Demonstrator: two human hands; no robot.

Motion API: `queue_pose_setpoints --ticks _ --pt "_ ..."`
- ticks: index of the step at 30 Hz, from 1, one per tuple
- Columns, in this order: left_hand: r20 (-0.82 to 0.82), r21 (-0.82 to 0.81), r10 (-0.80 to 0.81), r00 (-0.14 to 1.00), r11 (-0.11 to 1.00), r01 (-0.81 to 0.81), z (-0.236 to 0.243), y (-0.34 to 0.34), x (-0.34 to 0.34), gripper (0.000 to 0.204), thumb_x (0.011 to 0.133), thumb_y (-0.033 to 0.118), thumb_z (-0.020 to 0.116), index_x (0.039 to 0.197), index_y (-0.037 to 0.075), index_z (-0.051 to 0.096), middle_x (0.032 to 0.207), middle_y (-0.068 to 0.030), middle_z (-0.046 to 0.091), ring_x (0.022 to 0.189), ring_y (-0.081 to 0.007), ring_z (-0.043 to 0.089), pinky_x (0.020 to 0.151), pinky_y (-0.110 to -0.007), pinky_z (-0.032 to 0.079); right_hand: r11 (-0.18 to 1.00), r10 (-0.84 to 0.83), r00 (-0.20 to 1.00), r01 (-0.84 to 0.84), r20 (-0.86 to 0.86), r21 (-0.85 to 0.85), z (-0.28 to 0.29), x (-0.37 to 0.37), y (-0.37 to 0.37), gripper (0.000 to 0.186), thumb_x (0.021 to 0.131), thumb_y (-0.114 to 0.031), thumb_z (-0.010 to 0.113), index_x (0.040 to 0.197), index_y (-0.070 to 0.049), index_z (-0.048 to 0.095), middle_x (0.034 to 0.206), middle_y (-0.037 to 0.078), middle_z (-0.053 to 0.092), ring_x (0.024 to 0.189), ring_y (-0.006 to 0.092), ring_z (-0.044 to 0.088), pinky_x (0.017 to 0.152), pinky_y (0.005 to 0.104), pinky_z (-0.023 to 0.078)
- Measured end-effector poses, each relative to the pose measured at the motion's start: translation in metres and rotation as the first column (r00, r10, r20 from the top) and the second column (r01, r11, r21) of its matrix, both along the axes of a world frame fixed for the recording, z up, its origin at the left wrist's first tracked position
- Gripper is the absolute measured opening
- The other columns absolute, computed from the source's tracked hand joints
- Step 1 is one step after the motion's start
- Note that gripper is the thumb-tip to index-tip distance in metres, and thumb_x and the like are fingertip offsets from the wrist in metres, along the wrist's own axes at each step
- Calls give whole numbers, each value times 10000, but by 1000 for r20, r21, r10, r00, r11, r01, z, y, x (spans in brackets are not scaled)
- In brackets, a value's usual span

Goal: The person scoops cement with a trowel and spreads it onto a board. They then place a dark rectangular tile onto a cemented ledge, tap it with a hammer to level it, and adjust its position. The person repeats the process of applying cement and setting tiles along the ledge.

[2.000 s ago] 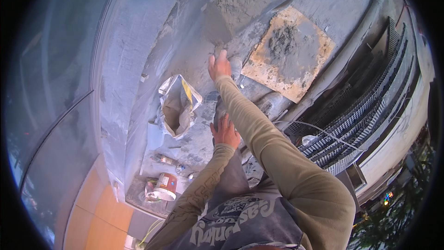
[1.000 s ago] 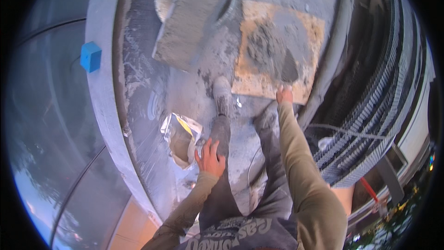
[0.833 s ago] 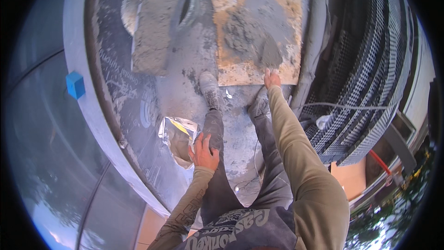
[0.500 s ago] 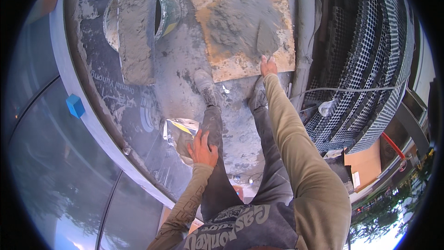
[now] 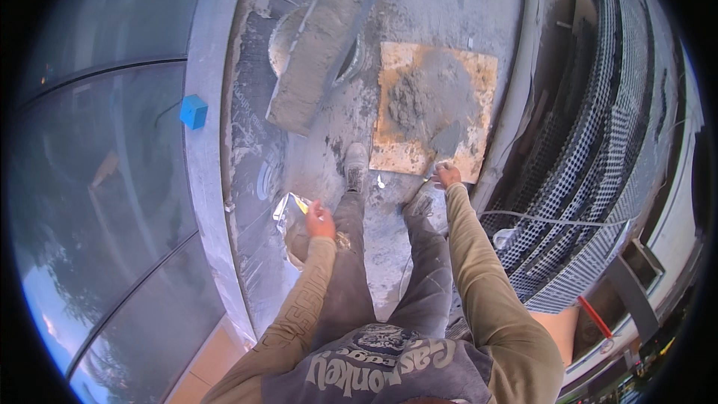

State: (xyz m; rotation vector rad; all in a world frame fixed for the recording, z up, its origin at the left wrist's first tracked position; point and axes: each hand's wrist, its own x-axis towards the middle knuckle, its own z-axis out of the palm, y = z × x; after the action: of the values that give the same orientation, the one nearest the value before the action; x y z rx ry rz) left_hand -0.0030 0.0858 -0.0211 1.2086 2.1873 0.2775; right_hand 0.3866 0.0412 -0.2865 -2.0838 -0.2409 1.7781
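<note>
Grey floor (image 5: 386,254), left hand (image 5: 321,222) now less splayed

The right hand (image 5: 447,173) holds the trowel (image 5: 447,138) by its handle, the blade on the mortar (image 5: 419,97) heaped on a stained board (image 5: 391,151). The left hand (image 5: 320,221) is beside the left knee, near the open bag (image 5: 286,215); its fingers are too unclear to read. Farther up, a mortar-covered plank (image 5: 310,60) lies slanted across a bucket (image 5: 280,43). A blue block (image 5: 194,111) sits on the ledge (image 5: 206,179) beside the glass (image 5: 112,150). Dark mesh (image 5: 591,179) stands at the right, a cable (image 5: 553,218) crossing it.
</note>
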Motion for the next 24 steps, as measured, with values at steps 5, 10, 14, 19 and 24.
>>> queue_pose_setpoints --ticks 5,10,14,19,24 --pt "478 -349 634 608 772 -532 -34 127 -39 454 980 305 546 1383 98 520 1324 -146 594 1126 -296 609 924 -475 474 969 3 975 -57 221 240 1 65 115 322 959 -272 603 1171 -31 634 983 104 714 829 231 695 651 385 568" --pt "572 -481 761 306 614 -626 -88 181 -111 549 984 379 525 1480 165 428 1504 -150 443 1283 -335 523 1046 -526 396 939 -254 953 283 -163 193 151 21 328 396 973 -347 577 1237 -55 619 1163 106 696 993 255 672 817 427 546" --pt "609 -564 774 176 577 -591 -106 239 -103 545 982 386 534 1475 174 436 1524 -139 426 1306 -342 504 1086 -528 368 918 -243 960 274 -140 288 171 26 436 458 979 -372 567 1295 -40 584 1267 146 652 1128 270 636 891 451 533" --pt "609 -592 772 183 596 -542 -98 276 -90 524 978 369 535 1443 140 459 1491 -140 475 1315 -341 498 1092 -553 353 875 -375 927 361 -19 324 124 28 454 419 984 -339 509 1279 -57 606 1250 167 667 1106 312 654 921 451 526" --pt "393 -556 191 899 828 67 -86 236 -66 380 945 241 595 1284 69 594 1255 -128 655 1124 -258 631 963 -404 478 953 300 767 -215 567 -214 13 13 246 607 891 -499 511 1205 6 635 1189 278 660 1152 408 627 998 481 478"
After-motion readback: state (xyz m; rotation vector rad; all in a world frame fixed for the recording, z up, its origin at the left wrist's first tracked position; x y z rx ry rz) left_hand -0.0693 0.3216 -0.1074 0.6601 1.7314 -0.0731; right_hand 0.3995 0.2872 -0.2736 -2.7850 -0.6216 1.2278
